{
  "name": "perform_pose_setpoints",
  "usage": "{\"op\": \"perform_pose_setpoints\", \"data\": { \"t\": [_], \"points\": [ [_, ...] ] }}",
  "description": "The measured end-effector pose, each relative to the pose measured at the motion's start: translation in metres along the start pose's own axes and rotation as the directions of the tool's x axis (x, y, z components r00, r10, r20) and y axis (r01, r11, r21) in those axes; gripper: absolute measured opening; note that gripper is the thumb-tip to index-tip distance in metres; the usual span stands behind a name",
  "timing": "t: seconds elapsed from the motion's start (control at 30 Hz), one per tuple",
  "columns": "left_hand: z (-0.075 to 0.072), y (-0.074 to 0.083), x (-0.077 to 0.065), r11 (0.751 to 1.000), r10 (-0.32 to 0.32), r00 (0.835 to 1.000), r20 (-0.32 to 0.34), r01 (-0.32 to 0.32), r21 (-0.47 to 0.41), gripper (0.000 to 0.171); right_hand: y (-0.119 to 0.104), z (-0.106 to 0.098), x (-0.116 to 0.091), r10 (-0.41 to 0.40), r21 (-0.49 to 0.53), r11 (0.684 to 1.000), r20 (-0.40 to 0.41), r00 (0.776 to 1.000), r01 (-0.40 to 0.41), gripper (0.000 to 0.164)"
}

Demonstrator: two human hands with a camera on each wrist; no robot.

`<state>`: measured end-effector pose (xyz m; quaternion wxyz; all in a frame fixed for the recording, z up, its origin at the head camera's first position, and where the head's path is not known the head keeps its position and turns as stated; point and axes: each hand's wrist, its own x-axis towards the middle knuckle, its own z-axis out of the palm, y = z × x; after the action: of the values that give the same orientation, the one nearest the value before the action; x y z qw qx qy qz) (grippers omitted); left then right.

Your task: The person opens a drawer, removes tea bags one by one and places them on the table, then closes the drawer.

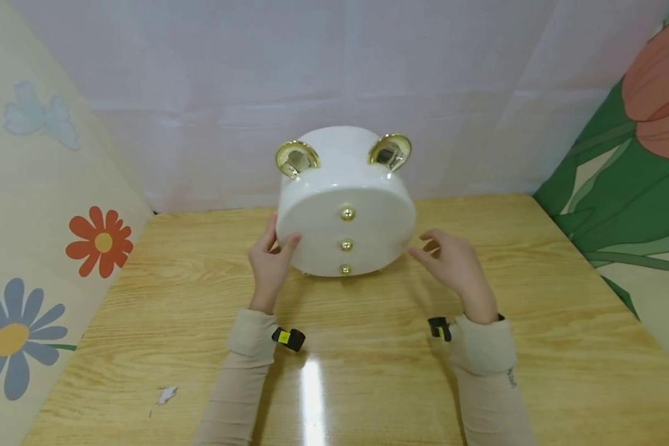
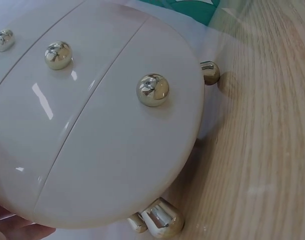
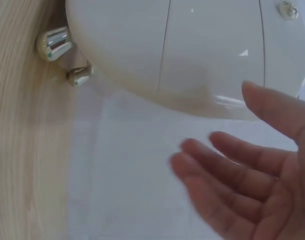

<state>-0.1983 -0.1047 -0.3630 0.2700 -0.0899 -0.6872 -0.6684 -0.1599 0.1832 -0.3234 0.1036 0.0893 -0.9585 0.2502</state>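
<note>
Pinching the glossy white, gold-eared, drum-shaped case (image 1: 323, 232) by its left edge with the left hand (image 1: 270, 263), thumb to the front. Hovering just off the right edge with the loosely curved, empty right hand (image 1: 451, 260). Set crosswise between both, mid-way across the yellowish wood-grain table (image 1: 201, 266).

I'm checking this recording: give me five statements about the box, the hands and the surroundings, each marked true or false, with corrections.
1. The left hand holds the edge of the white box. True.
2. Both hands grip the box. False: the right hand is beside it, holding nothing.
3. Two gold ear-shaped pieces sit on top of the box. True.
4. Five knobs run down the box's front. False: there are three gold knobs.
5. In the head view, a painted red flower is left of the box. True.
</note>
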Motion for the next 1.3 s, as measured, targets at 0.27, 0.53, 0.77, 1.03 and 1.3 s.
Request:
{"op": "perform_pose_setpoints", "data": {
  "t": [0.27, 0.53, 0.77, 1.03, 1.3],
  "points": [
    [-0.007, -0.001, 0.001, 0.999, -0.009, 0.996, 0.091, 0.013, -0.039, 0.051, -0.032, 0.018, 0.004, -0.228, 0.071, 0.954, -0.460, 0.858, 0.292, 0.022],
    [-0.015, -0.038, 0.001, 0.987, -0.049, 0.988, 0.144, 0.070, -0.144, 0.045, -0.068, 0.044, 0.018, -0.379, 0.012, 0.878, -0.592, 0.711, 0.478, 0.027],
    [-0.016, -0.048, 0.000, 0.947, -0.120, 0.989, 0.089, 0.141, -0.289, 0.038, -0.086, 0.045, 0.032, -0.471, -0.115, 0.853, -0.588, 0.658, 0.509, 0.029],
    [-0.016, -0.054, 0.000, 0.960, -0.122, 0.991, 0.057, 0.132, -0.248, 0.033, -0.094, 0.049, 0.043, -0.554, -0.207, 0.819, -0.534, 0.639, 0.536, 0.023],
    [-0.016, -0.054, 0.002, 0.956, -0.127, 0.991, 0.049, 0.136, -0.262, 0.036, -0.097, 0.052, 0.048, -0.569, -0.246, 0.811, -0.544, 0.617, 0.531, 0.014]
  ]
}}
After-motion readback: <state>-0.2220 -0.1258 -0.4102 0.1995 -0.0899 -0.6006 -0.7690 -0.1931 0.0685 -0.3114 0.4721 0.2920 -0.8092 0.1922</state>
